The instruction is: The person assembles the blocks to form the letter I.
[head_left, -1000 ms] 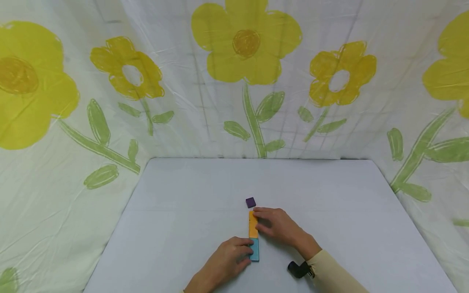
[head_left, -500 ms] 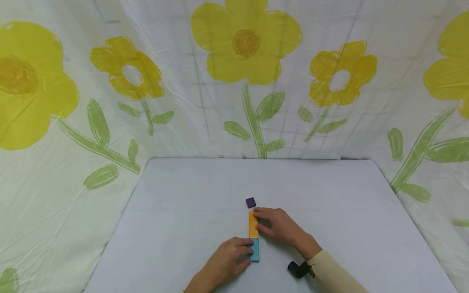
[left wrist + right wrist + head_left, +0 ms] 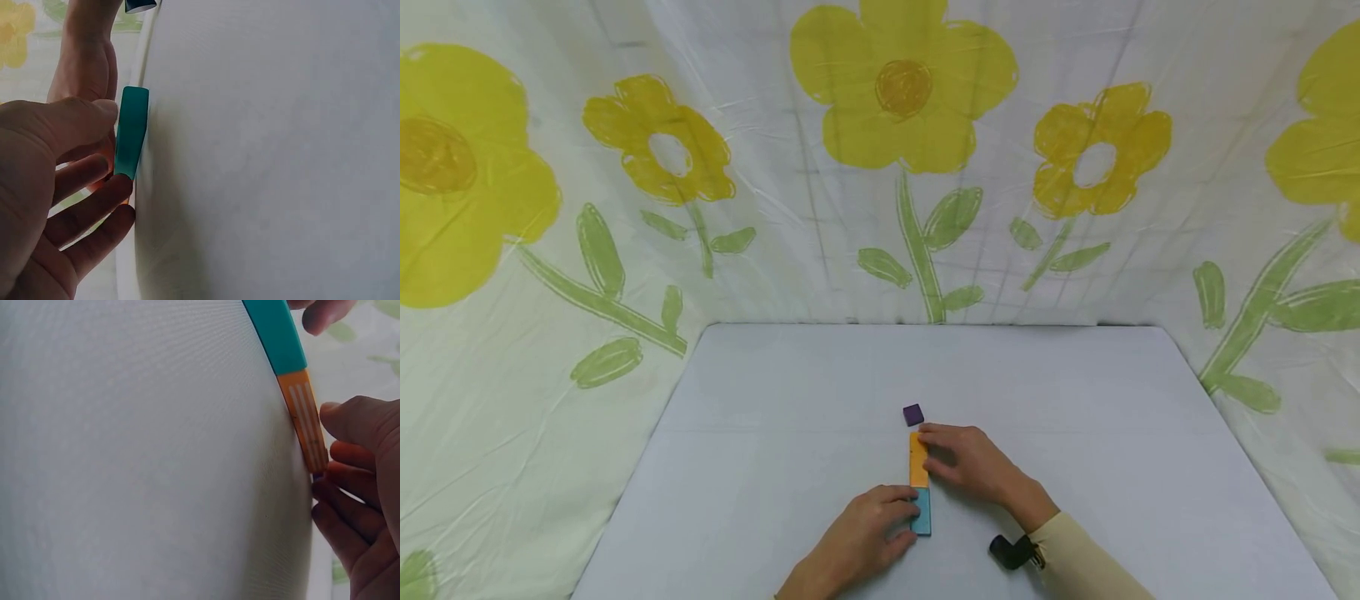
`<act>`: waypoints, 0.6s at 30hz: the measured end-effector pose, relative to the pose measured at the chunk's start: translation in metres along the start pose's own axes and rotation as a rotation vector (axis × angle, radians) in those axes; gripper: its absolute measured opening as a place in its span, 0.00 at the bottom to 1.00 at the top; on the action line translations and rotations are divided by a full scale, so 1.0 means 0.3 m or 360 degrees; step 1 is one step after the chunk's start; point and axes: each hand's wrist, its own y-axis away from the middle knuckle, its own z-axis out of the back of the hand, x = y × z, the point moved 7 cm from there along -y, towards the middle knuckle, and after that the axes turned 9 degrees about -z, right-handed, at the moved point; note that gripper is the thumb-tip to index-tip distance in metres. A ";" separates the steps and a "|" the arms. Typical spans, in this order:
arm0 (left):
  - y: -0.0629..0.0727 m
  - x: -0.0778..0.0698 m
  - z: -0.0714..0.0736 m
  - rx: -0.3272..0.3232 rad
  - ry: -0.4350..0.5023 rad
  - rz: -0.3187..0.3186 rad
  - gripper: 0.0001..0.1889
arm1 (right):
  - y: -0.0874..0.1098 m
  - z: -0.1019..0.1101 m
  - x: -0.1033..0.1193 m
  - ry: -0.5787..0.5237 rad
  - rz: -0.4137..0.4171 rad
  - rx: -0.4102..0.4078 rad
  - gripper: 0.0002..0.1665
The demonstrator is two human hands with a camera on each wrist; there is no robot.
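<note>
A blue-green rectangular block point(image 3: 923, 523) and an orange rectangular block point(image 3: 918, 467) lie end to end in a line on the white table. My left hand point(image 3: 868, 529) holds the blue-green block from its left side, thumb near its close end and fingertips on its far part. From the right, my right hand point(image 3: 973, 462) holds the orange block, with the index finger at its far end and the thumb by its side. In the right wrist view, pale stripes mark the side of the orange block point(image 3: 304, 419). A small dark purple block point(image 3: 913, 415) sits just beyond, slightly turned.
The white table point(image 3: 760, 400) reaches back to a hanging cloth point(image 3: 775, 250) printed with yellow flowers. A black device point(image 3: 1011, 552) is strapped at the right wrist, by the beige sleeve point(image 3: 1078, 558).
The left thumb and fingertips have shifted very slightly against the blue-green block. Both blocks and the right hand stay in place.
</note>
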 end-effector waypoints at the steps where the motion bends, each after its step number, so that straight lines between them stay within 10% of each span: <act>1: 0.000 0.001 0.004 -0.0023 -0.0005 -0.0003 0.15 | 0.001 0.001 -0.001 -0.0005 -0.0004 -0.0004 0.25; 18: -0.053 0.053 0.035 0.0122 -0.0289 0.0017 0.28 | -0.022 0.103 -0.053 -0.0238 -0.0152 -0.0100 0.25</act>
